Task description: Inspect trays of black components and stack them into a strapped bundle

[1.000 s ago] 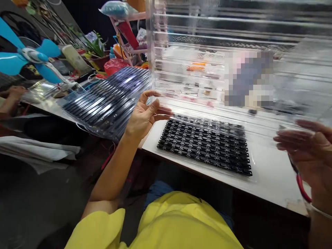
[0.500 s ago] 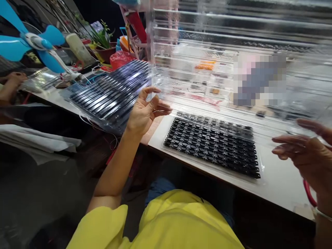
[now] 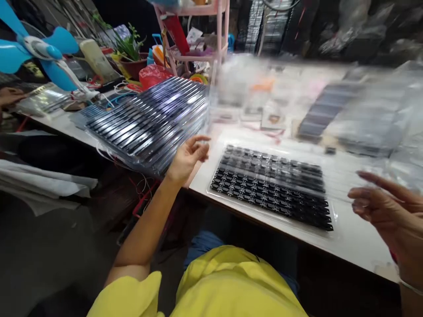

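two bare hands over a white worktable (image 3: 357, 240), both empty. left hand (image 3: 188, 156): raised at the table's near-left corner, fingers loosely curled and spread, gripping nothing; it hangs between the stack of clear trays (image 3: 148, 121) at its 10 o'clock and the loaded tray (image 3: 272, 187) at its 3 o'clock, touching neither as far as can be seen. right hand (image 3: 386, 209): at the frame's 3 o'clock edge, palm turned inward, fingers parted and slack, nothing held; it hovers just off the right end of the loaded tray. item one, loaded tray: clear plastic, flat on the table near the front edge, holding rows of small black circuit-board strips, probably laid flat so the parts stay seated in their grooves. item two, stack of clear trays: ribbed, nested, tilted and jutting over the table's left edge, seemingly propped there within arm's reach. item three, a blurred clear sheet or tray (image 3: 346, 114) at 1 o'clock, above the table's far side; motion blur hides whether it rests or hangs. surroundings: blue fan (image 3: 36, 50) at 10 o'clock, potted plant (image 3: 130, 55), pink rack (image 3: 194, 35) at 12 o'clock, another person's hand (image 3: 8, 94) at far 9 o'clock, yellow shirt (image 3: 218, 286) at 6 o'clock.
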`<state>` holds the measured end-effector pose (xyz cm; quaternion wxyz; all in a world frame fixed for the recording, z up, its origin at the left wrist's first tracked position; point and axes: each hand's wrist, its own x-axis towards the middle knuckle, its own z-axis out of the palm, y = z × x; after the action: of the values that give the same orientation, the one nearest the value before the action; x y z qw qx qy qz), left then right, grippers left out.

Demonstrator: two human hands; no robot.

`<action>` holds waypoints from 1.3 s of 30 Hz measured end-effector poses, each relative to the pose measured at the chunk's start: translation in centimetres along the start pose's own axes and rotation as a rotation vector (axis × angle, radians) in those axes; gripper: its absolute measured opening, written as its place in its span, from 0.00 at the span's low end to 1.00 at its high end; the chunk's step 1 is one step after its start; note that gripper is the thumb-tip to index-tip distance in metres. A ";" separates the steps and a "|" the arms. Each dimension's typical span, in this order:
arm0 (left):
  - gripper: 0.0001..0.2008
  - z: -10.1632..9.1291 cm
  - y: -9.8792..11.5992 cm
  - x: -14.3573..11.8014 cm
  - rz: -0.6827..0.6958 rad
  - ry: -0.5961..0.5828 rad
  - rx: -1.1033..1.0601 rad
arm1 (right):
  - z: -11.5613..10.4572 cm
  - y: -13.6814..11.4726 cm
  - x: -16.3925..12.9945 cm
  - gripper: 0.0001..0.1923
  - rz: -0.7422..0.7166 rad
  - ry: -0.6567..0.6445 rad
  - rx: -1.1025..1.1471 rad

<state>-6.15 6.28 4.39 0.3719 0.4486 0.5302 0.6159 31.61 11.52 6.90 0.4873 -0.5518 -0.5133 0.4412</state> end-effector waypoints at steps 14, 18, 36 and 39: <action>0.30 0.4 -3.2 -4.4 -0.171 -0.170 0.850 | -4.5 5.5 -2.7 0.41 0.317 -0.264 -0.171; 0.29 0.5 -2.4 -3.4 -0.132 -0.203 0.982 | -4.2 4.6 -1.7 0.41 0.109 -0.228 -0.507; 0.34 8.3 -6.1 1.7 0.277 -0.546 1.476 | 5.0 4.9 5.1 0.42 -0.589 -0.615 -1.238; 0.35 7.7 -6.0 2.1 0.291 -0.553 1.432 | 5.3 5.8 6.1 0.41 -0.608 -0.553 -1.261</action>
<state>0.37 11.70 -0.94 0.0261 0.7816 0.6224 0.0319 27.70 18.03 0.54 0.0327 -0.4292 -0.9020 0.0322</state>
